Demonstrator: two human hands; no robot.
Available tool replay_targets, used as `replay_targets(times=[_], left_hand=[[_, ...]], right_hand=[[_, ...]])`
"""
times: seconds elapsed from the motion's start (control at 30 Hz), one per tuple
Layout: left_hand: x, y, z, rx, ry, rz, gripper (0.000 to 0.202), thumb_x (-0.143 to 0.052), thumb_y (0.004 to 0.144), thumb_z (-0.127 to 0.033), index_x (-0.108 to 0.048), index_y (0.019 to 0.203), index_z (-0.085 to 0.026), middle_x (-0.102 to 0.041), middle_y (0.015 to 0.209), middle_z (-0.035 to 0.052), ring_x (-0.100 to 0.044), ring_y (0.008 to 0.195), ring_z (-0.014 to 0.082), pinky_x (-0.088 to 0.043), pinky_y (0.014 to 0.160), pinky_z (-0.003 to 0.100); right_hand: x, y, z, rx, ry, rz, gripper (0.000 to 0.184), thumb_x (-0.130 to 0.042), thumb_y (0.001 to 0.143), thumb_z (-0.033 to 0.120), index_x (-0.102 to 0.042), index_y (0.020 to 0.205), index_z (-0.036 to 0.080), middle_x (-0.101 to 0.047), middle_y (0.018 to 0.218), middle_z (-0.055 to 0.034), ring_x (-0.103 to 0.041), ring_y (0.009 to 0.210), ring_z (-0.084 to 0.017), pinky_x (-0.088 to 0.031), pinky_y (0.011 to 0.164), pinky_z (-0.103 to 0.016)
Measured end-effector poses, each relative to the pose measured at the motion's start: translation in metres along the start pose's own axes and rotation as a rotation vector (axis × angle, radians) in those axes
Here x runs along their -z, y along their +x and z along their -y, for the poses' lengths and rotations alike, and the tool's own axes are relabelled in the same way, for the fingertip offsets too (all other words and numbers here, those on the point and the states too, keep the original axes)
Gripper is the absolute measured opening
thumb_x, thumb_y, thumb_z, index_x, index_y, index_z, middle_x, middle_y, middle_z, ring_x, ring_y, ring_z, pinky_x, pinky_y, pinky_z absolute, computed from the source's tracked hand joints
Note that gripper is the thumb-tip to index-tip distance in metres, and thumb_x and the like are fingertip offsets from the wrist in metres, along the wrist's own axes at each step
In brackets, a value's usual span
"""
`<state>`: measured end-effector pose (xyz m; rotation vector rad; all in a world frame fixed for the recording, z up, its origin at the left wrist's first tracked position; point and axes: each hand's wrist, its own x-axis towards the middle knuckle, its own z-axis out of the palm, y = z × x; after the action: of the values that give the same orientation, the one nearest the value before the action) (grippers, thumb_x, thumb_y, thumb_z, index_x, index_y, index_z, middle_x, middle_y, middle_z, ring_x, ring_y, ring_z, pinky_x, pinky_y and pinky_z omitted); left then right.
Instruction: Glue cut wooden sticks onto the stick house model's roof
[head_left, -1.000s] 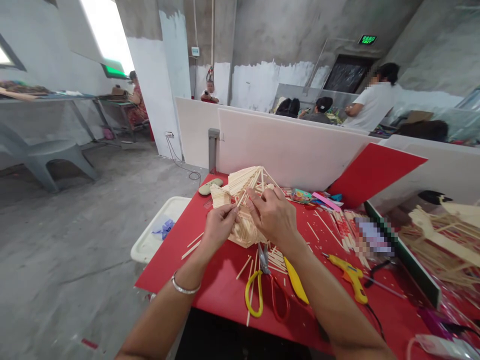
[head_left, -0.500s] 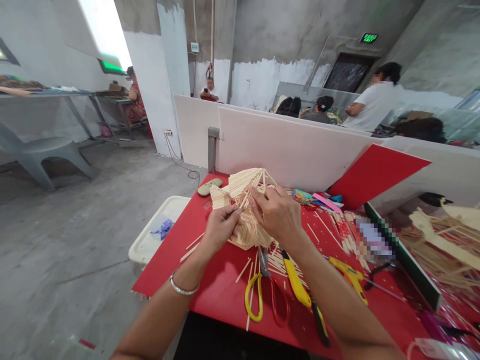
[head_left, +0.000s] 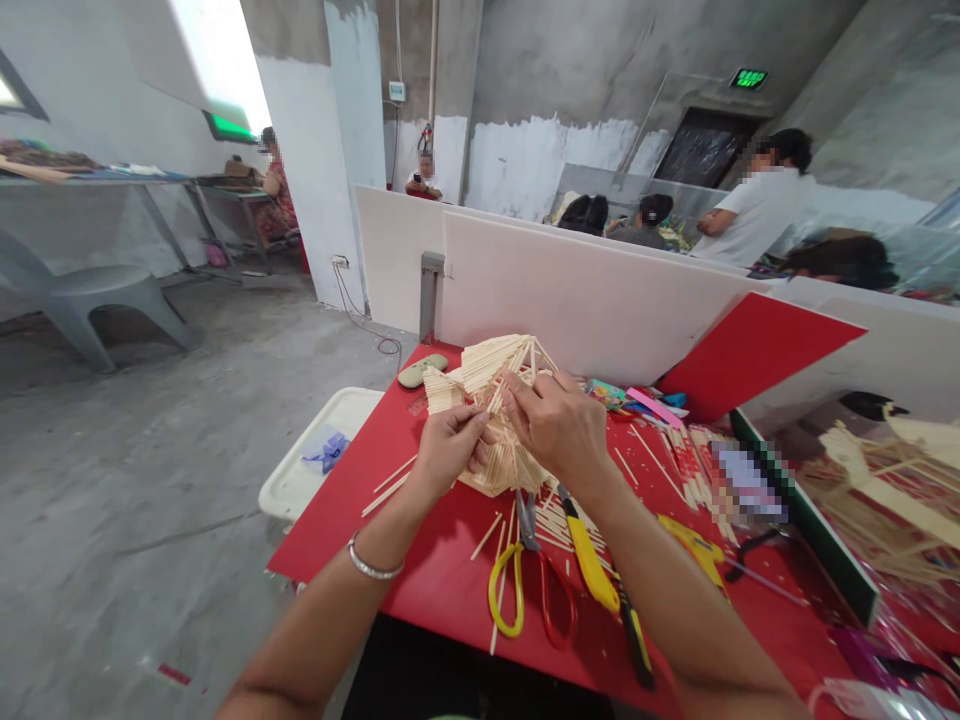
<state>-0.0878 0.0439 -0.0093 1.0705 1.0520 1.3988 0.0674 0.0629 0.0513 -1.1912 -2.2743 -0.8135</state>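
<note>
A model built of thin pale wooden sticks [head_left: 491,367] stands at the far side of the red tabletop, its ribbed panels and open framing showing. My left hand [head_left: 450,447] is closed in a pinch at its near left side, on the end of a thin wooden stick. From the right, my right hand [head_left: 561,425] pinches the same stick against the framing; its fingertips partly cover it. Close below the model lie scissors [head_left: 527,525] with one yellow and one red handle. Beside them are a yellow-handled knife [head_left: 596,570] and a black-and-yellow tool [head_left: 637,640].
Loose sticks [head_left: 551,530] lie around the model. A yellow glue gun [head_left: 694,545] rests to the right, before a green-edged divider [head_left: 806,520]. White panels [head_left: 585,290] stand behind the table. A white bin [head_left: 292,480] is at the left edge. People are beyond the panels.
The view has shifted slightly. Both hands stay at nearly the same place on the model, with only slight finger movement.
</note>
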Motion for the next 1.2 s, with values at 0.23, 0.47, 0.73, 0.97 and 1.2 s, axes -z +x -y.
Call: replay_targets(times=[0.23, 0.47, 0.73, 0.97, 1.2], left_hand=[[0.001, 0.001, -0.001, -0.039, 0.083, -0.008, 0.026, -0.064, 0.080, -0.038, -0.067, 0.074, -0.013, -0.063, 0.058, -0.0004, -0.049, 0.036, 0.0070, -0.037, 0.034, 0.018], [0.003, 0.003, 0.007, -0.064, 0.118, -0.010, 0.029, -0.061, 0.083, -0.041, -0.066, 0.072, -0.015, -0.059, 0.053, -0.0023, -0.051, 0.037, 0.0085, -0.040, 0.035, 0.018], [0.001, 0.005, 0.012, -0.093, 0.112, -0.009, 0.027, -0.061, 0.083, -0.041, -0.067, 0.077, -0.015, -0.063, 0.062, -0.0008, -0.053, 0.039, 0.0088, -0.042, 0.035, 0.019], [-0.002, 0.001, 0.006, -0.125, 0.167, -0.048, 0.029, -0.060, 0.084, -0.039, -0.064, 0.068, -0.015, -0.058, 0.050, -0.0032, -0.047, 0.034, 0.0068, -0.036, 0.035, 0.018], [-0.003, -0.003, 0.005, -0.227, 0.219, -0.105, 0.029, -0.061, 0.086, -0.036, -0.066, 0.066, -0.015, -0.053, 0.045, -0.0043, -0.045, 0.035, 0.0069, -0.035, 0.038, 0.018]], right_hand=[[0.001, 0.000, 0.000, 0.005, -0.020, -0.018, 0.036, -0.041, 0.100, 0.037, -0.065, 0.124, 0.022, -0.063, 0.083, -0.0066, -0.049, 0.089, -0.021, -0.029, 0.068, -0.031], [0.000, 0.001, 0.001, 0.000, -0.011, -0.017, 0.037, -0.042, 0.100, 0.036, -0.064, 0.125, 0.021, -0.064, 0.084, -0.0076, -0.049, 0.090, -0.021, -0.029, 0.069, -0.031], [0.001, 0.001, 0.002, 0.012, -0.029, -0.028, 0.036, -0.041, 0.101, 0.035, -0.065, 0.124, 0.022, -0.063, 0.082, -0.0065, -0.049, 0.087, -0.021, -0.028, 0.069, -0.032], [0.000, -0.001, 0.001, 0.005, -0.024, -0.023, 0.037, -0.041, 0.100, 0.036, -0.064, 0.125, 0.021, -0.064, 0.083, -0.0069, -0.050, 0.087, -0.021, -0.029, 0.069, -0.032], [0.008, -0.003, 0.002, -0.021, 0.044, -0.001, 0.038, -0.041, 0.100, 0.038, -0.063, 0.128, 0.023, -0.065, 0.088, -0.0064, -0.054, 0.089, -0.020, -0.032, 0.066, -0.030]])
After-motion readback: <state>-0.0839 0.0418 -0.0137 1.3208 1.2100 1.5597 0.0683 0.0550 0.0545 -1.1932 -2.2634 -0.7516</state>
